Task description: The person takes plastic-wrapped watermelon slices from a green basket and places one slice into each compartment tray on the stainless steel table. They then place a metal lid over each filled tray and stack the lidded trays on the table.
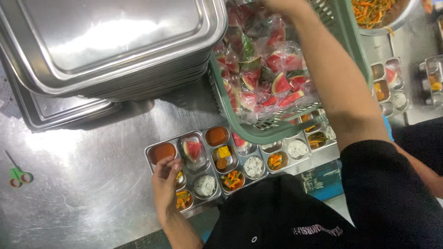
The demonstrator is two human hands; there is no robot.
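Fingers of the left hand (165, 182) are resting, loosely curled and grasping nothing, on the near-left compartments of a filled steel meal tray (189, 168) lying on the worktop (92, 184). The right hand (277, 4) is reaching into a green basket (258, 131) of wrapped watermelon slices (280, 83) — its grip is cut off at the frame's top, so I cannot tell its state — well apart from the tray below.

Bare steel table (92, 184) lay open at the near left, with only small green scissors (18, 176) there. A stack of steel lids (110, 46) blocked the far left; the green basket (277, 131) overhung the meal trays (203, 166) on the right.
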